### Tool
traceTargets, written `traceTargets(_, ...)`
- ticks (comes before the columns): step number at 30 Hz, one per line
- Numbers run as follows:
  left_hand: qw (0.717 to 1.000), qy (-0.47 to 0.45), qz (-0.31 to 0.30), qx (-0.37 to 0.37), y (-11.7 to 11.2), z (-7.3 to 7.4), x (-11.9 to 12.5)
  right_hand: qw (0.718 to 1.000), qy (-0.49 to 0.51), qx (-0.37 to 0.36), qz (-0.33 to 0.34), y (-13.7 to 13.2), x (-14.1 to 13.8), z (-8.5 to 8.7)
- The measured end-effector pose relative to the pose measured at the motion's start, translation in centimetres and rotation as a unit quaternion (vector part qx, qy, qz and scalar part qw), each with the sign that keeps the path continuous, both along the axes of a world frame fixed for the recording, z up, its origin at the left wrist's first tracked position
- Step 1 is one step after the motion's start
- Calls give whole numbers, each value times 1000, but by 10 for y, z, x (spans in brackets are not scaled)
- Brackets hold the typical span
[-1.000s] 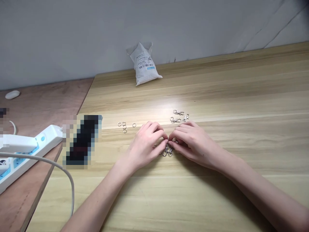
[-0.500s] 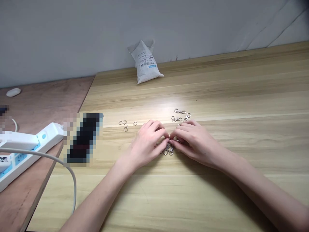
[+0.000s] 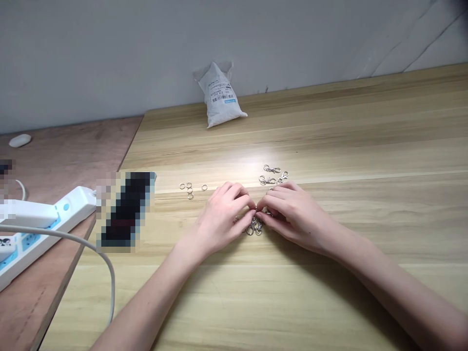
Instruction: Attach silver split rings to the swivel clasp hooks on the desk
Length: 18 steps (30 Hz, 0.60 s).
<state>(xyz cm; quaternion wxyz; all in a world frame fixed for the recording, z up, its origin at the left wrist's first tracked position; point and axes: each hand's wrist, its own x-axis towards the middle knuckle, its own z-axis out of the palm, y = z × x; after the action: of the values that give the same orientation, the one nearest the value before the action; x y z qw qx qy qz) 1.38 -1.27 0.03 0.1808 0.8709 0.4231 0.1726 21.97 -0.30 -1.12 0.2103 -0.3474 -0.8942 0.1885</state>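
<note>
My left hand (image 3: 227, 212) and my right hand (image 3: 288, 212) meet fingertip to fingertip low over the table. Both are closed in a pinch on a small metal ring (image 3: 256, 207), mostly covered by the fingers. Just below the fingertips lies a pile of silver swivel clasps (image 3: 252, 228), partly hidden by both hands. Beyond my right hand rest several clasps with rings on them (image 3: 269, 180). Several loose metal rings (image 3: 189, 190) lie to the left of my left hand.
A white plastic parcel bag (image 3: 222, 100) leans near the wall. At left are a blurred-out dark phone-like object (image 3: 126, 209), a white power strip (image 3: 47, 231) and a grey cable (image 3: 111, 278). A small white case (image 3: 20, 141) sits on the brown surface.
Both hands keep the same pinch at the same spot. The view has shifted very slightly; the clasps and loose rings lie as before.
</note>
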Motion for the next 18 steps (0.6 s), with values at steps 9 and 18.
traceTargets(9, 1000, -2, -1, -6, 0, -1, -1, 1000, -1, -1, 0, 0, 0, 0)
traceTargets(18, 1000, -3, -3, -3, 1, 0, -1, 1000, -4, 2, 1, 0, 0, 1)
